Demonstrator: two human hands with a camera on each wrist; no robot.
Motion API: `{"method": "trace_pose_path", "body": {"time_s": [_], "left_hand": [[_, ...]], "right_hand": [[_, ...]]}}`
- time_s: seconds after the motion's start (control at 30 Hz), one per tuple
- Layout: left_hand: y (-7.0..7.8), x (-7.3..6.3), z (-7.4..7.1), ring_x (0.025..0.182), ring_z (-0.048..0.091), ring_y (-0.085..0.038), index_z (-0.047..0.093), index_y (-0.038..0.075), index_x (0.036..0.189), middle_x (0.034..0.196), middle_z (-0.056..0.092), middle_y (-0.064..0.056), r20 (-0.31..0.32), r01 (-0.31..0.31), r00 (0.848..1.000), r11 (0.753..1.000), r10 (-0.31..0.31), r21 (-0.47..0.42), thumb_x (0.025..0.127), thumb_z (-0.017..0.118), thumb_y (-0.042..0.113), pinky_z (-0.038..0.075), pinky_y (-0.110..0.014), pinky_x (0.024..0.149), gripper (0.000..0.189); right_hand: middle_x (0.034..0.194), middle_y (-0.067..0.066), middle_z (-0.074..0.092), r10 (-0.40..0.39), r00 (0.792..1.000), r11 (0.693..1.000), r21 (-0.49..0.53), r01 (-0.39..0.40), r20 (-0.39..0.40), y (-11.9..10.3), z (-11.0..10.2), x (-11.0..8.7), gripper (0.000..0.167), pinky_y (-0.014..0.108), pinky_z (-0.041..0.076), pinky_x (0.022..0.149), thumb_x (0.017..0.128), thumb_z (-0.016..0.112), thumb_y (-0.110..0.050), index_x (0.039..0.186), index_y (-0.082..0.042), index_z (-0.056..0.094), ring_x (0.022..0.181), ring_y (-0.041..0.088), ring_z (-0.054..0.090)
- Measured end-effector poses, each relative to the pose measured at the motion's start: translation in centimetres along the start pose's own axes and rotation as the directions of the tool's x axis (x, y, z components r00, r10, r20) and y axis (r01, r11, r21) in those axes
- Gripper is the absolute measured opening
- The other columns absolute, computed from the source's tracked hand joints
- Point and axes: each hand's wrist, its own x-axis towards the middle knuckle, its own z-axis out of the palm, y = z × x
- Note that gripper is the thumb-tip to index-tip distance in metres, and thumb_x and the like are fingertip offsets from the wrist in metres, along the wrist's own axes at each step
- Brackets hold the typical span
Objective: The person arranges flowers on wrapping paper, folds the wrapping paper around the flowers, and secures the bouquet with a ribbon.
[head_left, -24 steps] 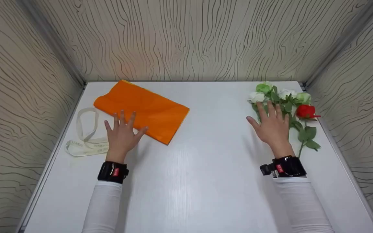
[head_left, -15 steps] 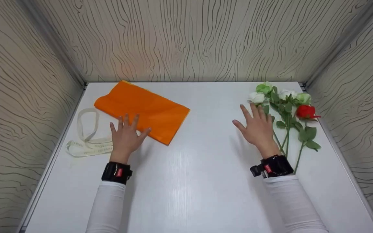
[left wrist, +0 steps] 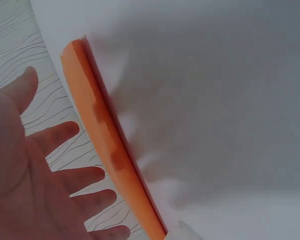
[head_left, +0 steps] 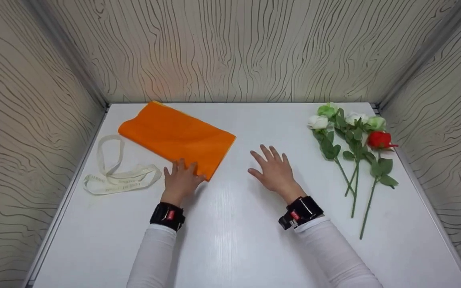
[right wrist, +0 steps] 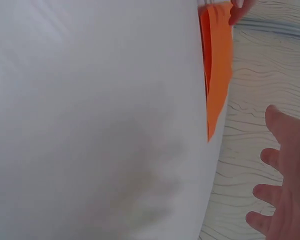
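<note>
A folded orange sheet [head_left: 178, 132] lies at the back left of the white table; paper or fabric, its edge shows yellow. My left hand [head_left: 181, 182], fingers spread, hovers over its near corner, the fingertips overlapping the sheet in the head view. In the left wrist view the palm [left wrist: 25, 180] shows with nothing in it, beside the sheet's long edge [left wrist: 105, 125]. My right hand [head_left: 275, 172] is held palm down above the table, right of the sheet, its fingers spread and holding nothing. In the right wrist view its fingers [right wrist: 267, 194] are apart from the sheet [right wrist: 219, 65].
A cream printed ribbon [head_left: 122, 186] lies looped on the left. At the right lie several artificial flowers: white roses [head_left: 318, 122], green ones [head_left: 376, 123] and a red rose [head_left: 379, 140], stems toward the front. Wood-patterned walls [head_left: 230, 48] enclose the table's back and sides.
My right hand has moved left, away from the flowers, uncovering their stems. The left hand has shifted right and nearer, from the ribbon's end to the orange sheet's near corner.
</note>
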Motion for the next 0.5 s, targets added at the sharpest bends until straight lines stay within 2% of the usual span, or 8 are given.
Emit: {"method": "trace_pose_path", "body": {"time_s": [0.17, 0.37, 0.5], "left_hand": [[0.8, -0.3, 1.0, 0.125, 0.023, -0.04, 0.046, 0.023, 0.13, 0.135, 0.032, -0.022, 0.006, -0.012, 1.0, 1.0, 0.012, 0.008, 0.082, 0.043, 0.061, 0.011, -0.065, 0.094, 0.061], [1.9, -0.9, 2.1, 0.123, 0.028, -0.04, 0.049, 0.023, 0.128, 0.133, 0.034, -0.022, 0.015, -0.046, 0.999, 0.999, 0.046, 0.007, 0.081, 0.049, 0.057, 0.012, -0.064, 0.095, 0.058], [2.7, -1.4, 2.6, 0.123, 0.028, -0.039, 0.047, 0.024, 0.13, 0.134, 0.034, -0.02, 0.012, -0.075, 0.997, 0.997, 0.075, 0.031, 0.08, 0.052, 0.056, 0.012, -0.062, 0.096, 0.059]], "right_hand": [[0.144, 0.006, 0.024, -0.066, 0.996, 0.998, -0.008, 0.067, 0.051, -1.4, 1.5, 0.5, 0.056, 0.055, 0.022, 0.097, 0.088, 0.035, -0.057, 0.138, -0.031, 0.03, 0.129, 0.029, 0.021], [0.144, 0.003, 0.023, -0.153, 0.983, 0.987, 0.07, 0.146, 0.106, -2.7, 3.0, 0.8, 0.051, 0.051, 0.022, 0.099, 0.089, 0.042, -0.047, 0.137, -0.03, 0.034, 0.13, 0.023, 0.021], [0.144, 0.003, 0.024, -0.228, 0.969, 0.972, 0.082, 0.221, 0.094, -3.3, 3.7, 1.0, 0.048, 0.053, 0.022, 0.099, 0.09, 0.044, -0.043, 0.136, -0.028, 0.037, 0.13, 0.021, 0.021]]}}
